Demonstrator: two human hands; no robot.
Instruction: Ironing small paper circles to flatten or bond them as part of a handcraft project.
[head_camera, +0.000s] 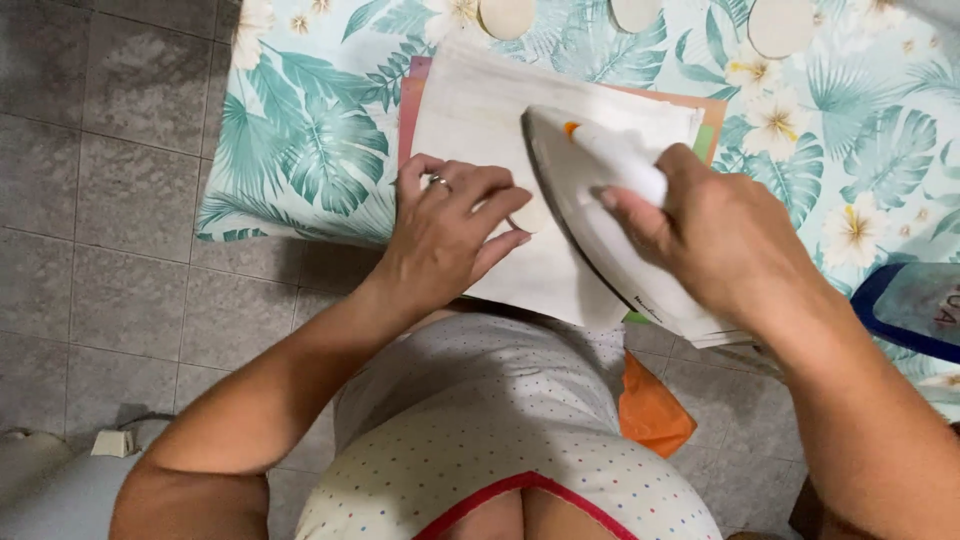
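My right hand (715, 235) grips the handle of a white clothes iron (590, 215), which is tilted on its side over a stack of white paper sheets (490, 110). Flat on those sheets rests my left hand (445, 230), a ring on one finger, its fingertips pinching a small round cream cutout (530, 217) right beside the iron's soleplate. The stack lies on a table covered with a teal leaf-and-flower cloth (300, 150). Coloured sheets, pink and orange, peek out under the white ones.
Three round cream discs (780, 25) lie along the far edge of the cloth. A blue-rimmed container (915, 305) sits at the right. An orange cloth (650, 410) hangs below the table edge. Grey floor tiles (110, 200) and a white plug block (113, 442) are at left.
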